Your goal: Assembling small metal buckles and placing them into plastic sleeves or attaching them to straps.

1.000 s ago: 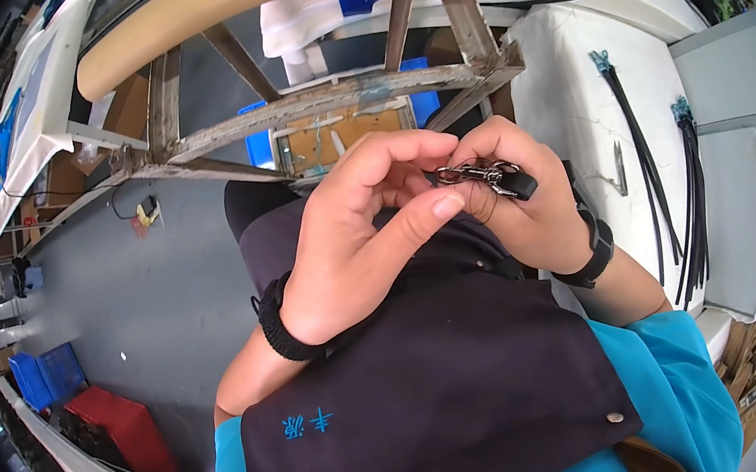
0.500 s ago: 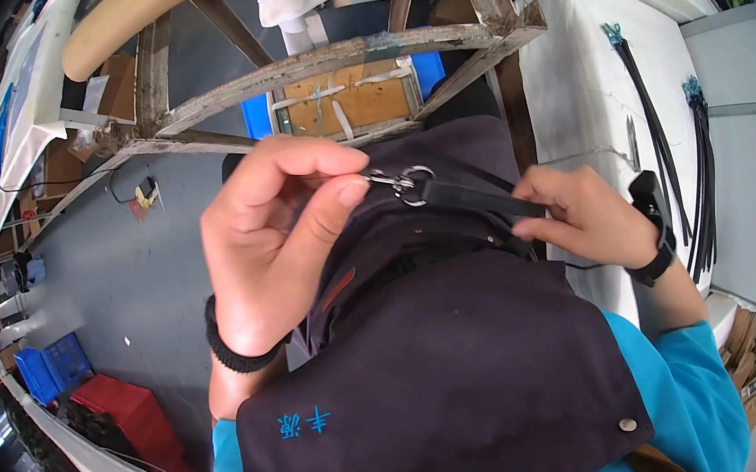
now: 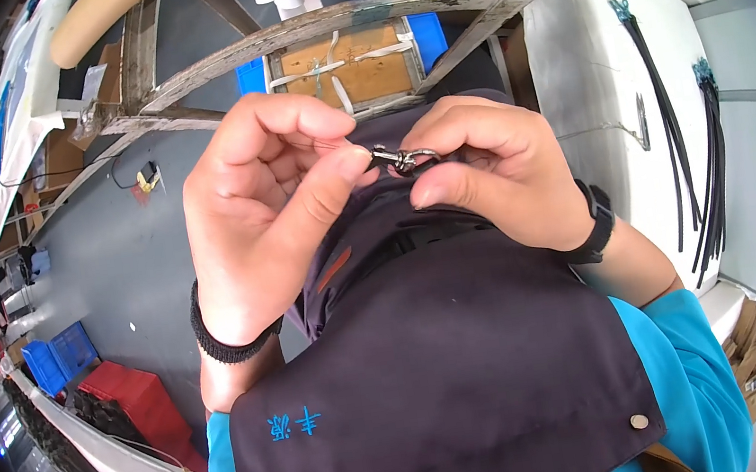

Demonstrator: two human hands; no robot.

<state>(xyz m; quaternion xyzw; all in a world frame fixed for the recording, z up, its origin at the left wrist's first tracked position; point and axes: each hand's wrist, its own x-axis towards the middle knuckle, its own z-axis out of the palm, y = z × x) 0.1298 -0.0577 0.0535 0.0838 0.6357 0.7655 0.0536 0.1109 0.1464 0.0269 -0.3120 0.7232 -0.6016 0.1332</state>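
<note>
Metal clasp (image 3: 401,158) between left hand (image 3: 256,219) and right hand (image 3: 499,177), above apron (image 3: 444,371).

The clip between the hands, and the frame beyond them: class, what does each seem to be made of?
The clip, pinched by the left hand and the right hand, looks like polished metal: silvery, with bright glints. The frame seems bare, weathered wood: grey-brown, matt, rough.
</note>
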